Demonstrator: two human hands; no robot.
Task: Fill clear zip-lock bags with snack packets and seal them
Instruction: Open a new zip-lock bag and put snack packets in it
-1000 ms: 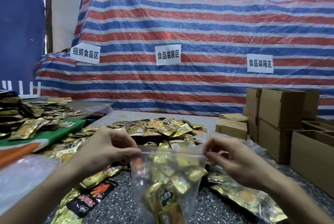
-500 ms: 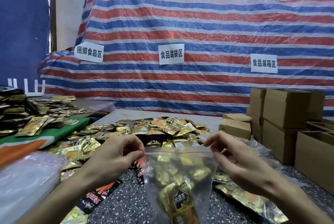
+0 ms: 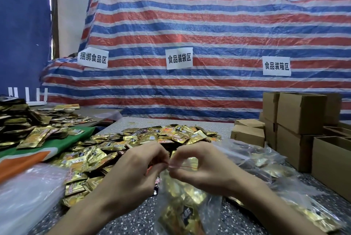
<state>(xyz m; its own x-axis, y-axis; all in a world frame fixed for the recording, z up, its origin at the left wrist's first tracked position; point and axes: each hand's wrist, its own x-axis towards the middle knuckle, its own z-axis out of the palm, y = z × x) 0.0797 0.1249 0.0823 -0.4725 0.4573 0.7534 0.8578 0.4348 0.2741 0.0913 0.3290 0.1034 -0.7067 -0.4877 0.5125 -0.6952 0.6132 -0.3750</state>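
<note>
A clear zip-lock bag [image 3: 182, 206] with gold snack packets inside hangs in front of me above the speckled table [image 3: 133, 221]. My left hand [image 3: 133, 170] and my right hand [image 3: 199, 170] meet at the middle of the bag's red zip strip [image 3: 182, 167], each pinching it between thumb and fingertips. The bag's top edge is bunched between my fingers, so whether the zip is closed is hidden. Behind my hands lies a big heap of loose gold snack packets [image 3: 152, 139].
Filled clear bags [image 3: 266, 166] lie to the right, in front of stacked cardboard boxes [image 3: 300, 119]. A pile of empty clear bags [image 3: 26, 191] sits at the near left. More packets [image 3: 28, 132] cover a green-and-orange cloth at far left. A striped tarp [image 3: 209, 35] hangs behind.
My hands, which held the bag's top corners wide apart, have slid inward along the zip strip and now meet at its middle. The bag hangs narrower.
</note>
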